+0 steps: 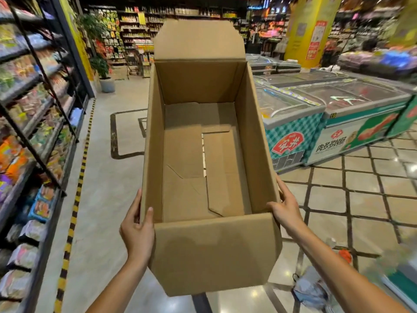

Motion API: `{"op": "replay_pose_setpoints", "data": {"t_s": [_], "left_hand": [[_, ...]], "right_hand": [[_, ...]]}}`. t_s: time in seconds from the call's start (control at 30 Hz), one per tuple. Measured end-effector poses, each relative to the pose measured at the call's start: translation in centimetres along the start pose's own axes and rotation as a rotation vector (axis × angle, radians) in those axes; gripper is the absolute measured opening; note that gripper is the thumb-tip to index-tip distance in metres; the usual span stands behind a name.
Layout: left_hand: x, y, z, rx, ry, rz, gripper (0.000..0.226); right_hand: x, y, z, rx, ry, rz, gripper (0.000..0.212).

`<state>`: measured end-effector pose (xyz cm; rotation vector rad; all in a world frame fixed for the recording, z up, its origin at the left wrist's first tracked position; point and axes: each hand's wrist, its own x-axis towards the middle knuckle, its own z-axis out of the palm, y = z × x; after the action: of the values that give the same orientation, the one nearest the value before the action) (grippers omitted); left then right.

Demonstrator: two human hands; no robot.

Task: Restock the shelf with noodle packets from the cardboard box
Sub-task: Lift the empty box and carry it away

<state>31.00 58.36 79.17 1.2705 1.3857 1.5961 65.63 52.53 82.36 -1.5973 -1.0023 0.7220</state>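
A cardboard box [203, 154] fills the middle of the frame, held up off the floor with its open top toward the camera. Inside, only the folded bottom flaps show (no packets lie in the part that is visible). One flap stands up at the far end, near the top centre of the frame; another hangs down at the near end, in the lower centre.

The left hand [137, 236] grasps the box's left wall near the near corner, thumb hooked over the rim to the inside and fingers on the outside. The right hand [285, 210] grasps the right wall opposite it, thumb on the rim and fingers curled around the outer face.

The shelf [33, 132] runs down the left edge of the frame, its tiers packed with blurred, colourful packets. A yellow-and-black striped line [74, 211] on the floor follows the foot of the shelf. Chest freezers [316, 123] with glass lids stand at the right of the frame, well apart from the shelf. A potted plant [103, 71] stands in the upper left.
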Motion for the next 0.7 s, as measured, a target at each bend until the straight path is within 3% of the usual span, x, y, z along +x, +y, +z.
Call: {"op": "replay_pose_setpoints", "data": {"t_s": [0.27, 0.7], "left_hand": [[13.4, -2.5, 12.3, -0.025, -0.038, -0.049, 0.053], [33.6, -9.6, 36.2, 0.021, -0.026, -0.103, 0.052]], "right_hand": [[16.5, -0.8, 1.0, -0.027, 0.062, 0.048, 0.092], [49.6, 6.9, 2.4, -0.025, 0.033, 0.062, 0.108]]}}
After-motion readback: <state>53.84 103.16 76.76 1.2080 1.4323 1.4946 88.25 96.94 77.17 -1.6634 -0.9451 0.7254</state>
